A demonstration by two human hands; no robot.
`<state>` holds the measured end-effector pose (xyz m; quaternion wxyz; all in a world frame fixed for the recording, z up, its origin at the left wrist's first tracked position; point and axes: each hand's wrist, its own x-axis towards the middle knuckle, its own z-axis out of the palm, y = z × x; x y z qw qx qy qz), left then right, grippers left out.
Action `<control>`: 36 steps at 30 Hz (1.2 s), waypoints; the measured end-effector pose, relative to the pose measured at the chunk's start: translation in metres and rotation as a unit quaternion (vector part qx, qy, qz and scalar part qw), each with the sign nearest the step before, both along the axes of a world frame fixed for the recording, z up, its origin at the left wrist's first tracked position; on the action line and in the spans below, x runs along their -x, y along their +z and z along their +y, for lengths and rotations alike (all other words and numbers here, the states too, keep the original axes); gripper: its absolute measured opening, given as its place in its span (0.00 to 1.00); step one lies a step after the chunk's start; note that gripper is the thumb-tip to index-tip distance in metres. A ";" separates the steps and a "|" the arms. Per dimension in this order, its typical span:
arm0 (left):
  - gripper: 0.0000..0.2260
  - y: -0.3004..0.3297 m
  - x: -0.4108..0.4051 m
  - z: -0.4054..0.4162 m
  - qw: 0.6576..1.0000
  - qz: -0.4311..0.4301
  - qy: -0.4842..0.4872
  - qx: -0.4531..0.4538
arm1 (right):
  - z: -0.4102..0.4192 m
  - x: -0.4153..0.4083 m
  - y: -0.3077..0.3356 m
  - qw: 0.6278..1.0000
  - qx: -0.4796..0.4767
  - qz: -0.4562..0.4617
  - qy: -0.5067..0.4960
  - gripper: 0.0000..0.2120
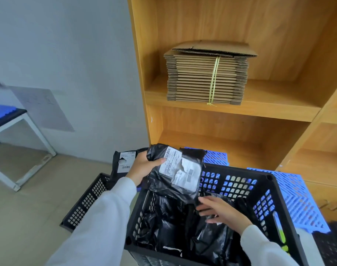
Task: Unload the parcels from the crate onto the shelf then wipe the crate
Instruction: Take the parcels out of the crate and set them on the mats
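Note:
A black perforated crate (240,174) stands in front of the wooden shelf (231,108) and holds several black plastic parcels (211,240). My left hand (142,167) grips a black parcel with a white shipping label (175,169), lifted above the crate's left rim. Behind that hand another black parcel with a label (123,160) shows; how it is held is hidden. My right hand (221,210) reaches into the crate, fingers spread and resting on a parcel there.
A tied stack of flat cardboard (206,79) takes up the left part of the upper shelf board. The lower compartment (231,143) lies just behind the crate. Blue plastic grids (296,194) lie behind and right of the crate. Another black crate (87,200) sits to the left, a white-framed table (16,120) beyond.

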<state>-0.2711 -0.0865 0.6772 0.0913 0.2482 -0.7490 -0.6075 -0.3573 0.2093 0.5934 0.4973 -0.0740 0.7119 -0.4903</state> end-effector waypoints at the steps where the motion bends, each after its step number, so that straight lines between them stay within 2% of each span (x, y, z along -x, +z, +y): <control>1: 0.14 -0.003 0.001 0.005 0.999 0.006 0.020 -0.038 | -0.004 -0.003 0.000 0.999 0.032 -0.034 -0.007 0.23; 4: 0.15 -0.014 0.004 0.022 0.989 0.010 0.069 -0.128 | -0.018 -0.006 -0.003 0.981 0.150 -0.094 -0.082 0.32; 7: 0.19 -0.025 0.005 0.036 0.976 -0.008 0.089 -0.197 | -0.027 -0.003 0.002 0.934 0.249 -0.129 -0.222 0.37; 9: 0.21 -0.030 0.005 0.045 0.973 -0.026 0.073 -0.218 | -0.027 0.000 0.008 0.916 0.264 -0.111 -0.280 0.34; 11: 0.20 -0.035 0.005 0.050 0.974 -0.021 0.067 -0.217 | -0.024 0.004 0.014 0.912 0.243 -0.081 -0.322 0.27; 13: 0.20 -0.036 0.005 0.055 0.974 -0.014 0.070 -0.213 | -0.017 0.012 0.015 0.908 0.216 -0.056 -0.355 0.25; 15: 0.23 -0.033 0.006 0.058 0.976 -0.020 0.069 -0.204 | -0.008 0.018 0.014 0.911 0.190 -0.033 -0.363 0.23; 18: 0.30 -0.024 0.009 0.062 0.980 -0.032 0.071 -0.185 | -0.004 0.020 0.015 0.911 0.179 -0.030 -0.370 0.12; 20: 0.31 -0.017 0.009 0.068 0.975 -0.011 0.077 -0.211 | -0.006 0.023 0.014 0.901 0.193 -0.045 -0.386 0.14; 23: 0.29 -0.017 0.011 0.073 0.949 0.060 0.077 -0.298 | -0.012 0.026 0.010 0.877 0.219 -0.078 -0.422 0.25; 25: 0.27 -0.018 0.010 0.078 0.926 0.094 0.108 -0.349 | -0.020 0.025 0.011 0.864 0.242 -0.096 -0.432 0.23; 27: 0.21 -0.020 0.006 0.084 0.907 0.091 0.158 -0.379 | -0.031 0.021 0.015 0.853 0.262 -0.115 -0.437 0.19; 30: 0.11 -0.030 0.002 0.096 0.927 0.073 0.159 -0.332 | -0.050 0.012 0.018 0.847 0.279 -0.122 -0.436 0.14; 31: 0.14 -0.033 0.000 0.098 0.936 0.075 0.148 -0.311 | -0.058 0.009 0.017 0.848 0.284 -0.120 -0.432 0.14; 33: 0.31 -0.041 0.001 0.096 0.944 0.069 0.123 -0.298 | -0.075 0.004 0.014 0.850 0.288 -0.115 -0.425 0.19; 34: 0.34 -0.043 0.002 0.094 0.948 0.063 0.110 -0.294 | -0.083 0.001 0.015 0.853 0.292 -0.110 -0.419 0.20; 36: 0.28 -0.042 0.003 0.089 0.954 0.061 0.090 -0.280 | -0.101 -0.004 0.018 0.859 0.299 -0.097 -0.404 0.19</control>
